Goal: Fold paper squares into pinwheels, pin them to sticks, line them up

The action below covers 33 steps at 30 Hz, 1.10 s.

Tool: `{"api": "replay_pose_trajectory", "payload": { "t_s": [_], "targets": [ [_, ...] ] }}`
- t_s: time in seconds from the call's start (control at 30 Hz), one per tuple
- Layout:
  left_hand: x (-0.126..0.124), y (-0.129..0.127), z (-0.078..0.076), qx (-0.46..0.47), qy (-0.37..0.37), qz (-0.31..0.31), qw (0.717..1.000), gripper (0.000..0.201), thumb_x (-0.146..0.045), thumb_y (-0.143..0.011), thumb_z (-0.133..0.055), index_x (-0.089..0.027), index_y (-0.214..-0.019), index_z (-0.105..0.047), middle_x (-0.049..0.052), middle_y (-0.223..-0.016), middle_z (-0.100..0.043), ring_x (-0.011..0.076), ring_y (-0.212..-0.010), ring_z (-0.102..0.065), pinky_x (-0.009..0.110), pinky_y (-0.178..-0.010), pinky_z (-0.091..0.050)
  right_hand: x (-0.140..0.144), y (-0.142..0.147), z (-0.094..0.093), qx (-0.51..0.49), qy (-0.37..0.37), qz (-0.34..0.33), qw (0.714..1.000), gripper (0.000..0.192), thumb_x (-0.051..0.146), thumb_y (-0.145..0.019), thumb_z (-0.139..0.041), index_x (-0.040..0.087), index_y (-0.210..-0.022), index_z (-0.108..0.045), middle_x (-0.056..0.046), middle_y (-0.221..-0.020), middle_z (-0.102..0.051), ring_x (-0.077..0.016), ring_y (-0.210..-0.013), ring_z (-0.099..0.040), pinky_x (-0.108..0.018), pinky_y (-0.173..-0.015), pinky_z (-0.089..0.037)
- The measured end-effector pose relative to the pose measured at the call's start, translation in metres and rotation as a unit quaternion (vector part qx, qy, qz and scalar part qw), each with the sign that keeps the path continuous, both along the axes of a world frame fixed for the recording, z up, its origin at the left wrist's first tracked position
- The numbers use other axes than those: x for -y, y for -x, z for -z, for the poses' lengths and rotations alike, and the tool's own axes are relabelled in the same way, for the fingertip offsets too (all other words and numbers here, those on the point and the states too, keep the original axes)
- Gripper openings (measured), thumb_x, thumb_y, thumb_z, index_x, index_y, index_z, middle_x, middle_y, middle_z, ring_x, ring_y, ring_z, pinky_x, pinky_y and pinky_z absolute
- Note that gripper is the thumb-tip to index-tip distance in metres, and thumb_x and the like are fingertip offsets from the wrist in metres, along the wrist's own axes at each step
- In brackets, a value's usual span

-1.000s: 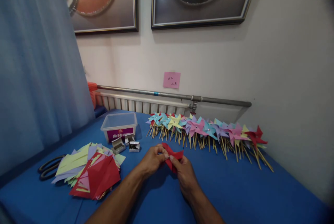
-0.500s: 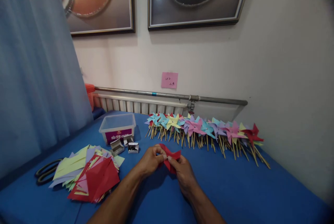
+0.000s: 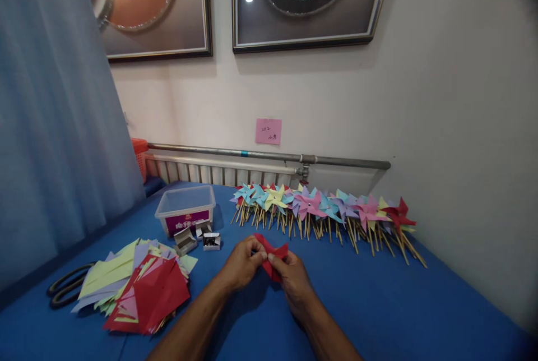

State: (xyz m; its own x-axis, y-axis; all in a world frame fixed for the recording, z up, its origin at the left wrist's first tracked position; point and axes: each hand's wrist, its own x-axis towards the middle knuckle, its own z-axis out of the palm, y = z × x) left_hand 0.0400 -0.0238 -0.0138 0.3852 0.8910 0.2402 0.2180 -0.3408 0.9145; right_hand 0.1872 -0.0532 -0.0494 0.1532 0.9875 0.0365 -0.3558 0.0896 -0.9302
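Observation:
A red paper pinwheel head [image 3: 274, 251] is held between both my hands, above the blue-covered table. My left hand [image 3: 244, 263] pinches its left side with thumb and fingers closed. From the right, my right hand [image 3: 294, 278] grips the folded paper, its thumb pressed near the middle. Both thumbs meet close to the centre, and whatever lies under them is hidden. Behind and left of my hands, a small white box [image 3: 211, 241] stands open with dark little pieces in it. Two more small open boxes, one of them a grey carton [image 3: 185, 241], sit beside it.
Cut paper sheets [image 3: 151, 291] lie piled at left, beside black-handled scissors [image 3: 69, 285]. A clear plastic tub [image 3: 185, 204] stands behind the boxes. Finished pinwheels [image 3: 309, 204] on sticks lie in a row along the back right, before the pipe [image 3: 348, 162].
Both hands keep hold of the red paper; my thumbs have drawn closer over its centre, and the small shiny spot there no longer shows. The view has shifted slightly.

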Motion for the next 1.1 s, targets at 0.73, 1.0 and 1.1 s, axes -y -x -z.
{"api": "replay_pose_trajectory", "payload": {
  "t_s": [0.73,1.0,1.1],
  "targets": [
    [0.002,-0.009,0.004,0.007,-0.049,-0.078,0.996,0.016,-0.020,-0.078,-0.058,-0.019,-0.063,-0.053,0.001,-0.074,-0.056,0.0158,-0.071,-0.052,0.027,-0.069,-0.037,-0.002,-0.003,-0.009,0.055,-0.028,0.030,0.998,0.035,0.045,-0.057,-0.088,0.019,-0.074,-0.073,-0.001,-0.066,-0.070,-0.0175,-0.062,-0.058,-0.028,-0.063,-0.045],
    [0.000,-0.011,0.007,0.052,-0.023,-0.098,0.994,0.012,-0.019,-0.072,-0.064,-0.018,-0.062,-0.057,0.000,-0.067,-0.056,0.0148,-0.068,-0.051,0.026,-0.066,-0.038,-0.003,-0.005,-0.007,0.046,-0.028,0.008,0.999,0.041,0.048,-0.053,-0.092,0.019,-0.073,-0.072,-0.002,-0.067,-0.071,-0.0173,-0.061,-0.060,-0.029,-0.062,-0.047],
    [-0.002,-0.011,0.007,0.090,0.030,-0.118,0.989,0.014,-0.023,-0.070,-0.070,-0.018,-0.064,-0.058,-0.002,-0.061,-0.055,0.0133,-0.062,-0.049,0.025,-0.061,-0.037,-0.004,-0.006,-0.004,0.037,-0.015,0.025,0.999,0.045,0.049,-0.054,-0.091,0.018,-0.079,-0.072,-0.003,-0.071,-0.072,-0.0181,-0.063,-0.062,-0.028,-0.062,-0.047]
  ]
}}
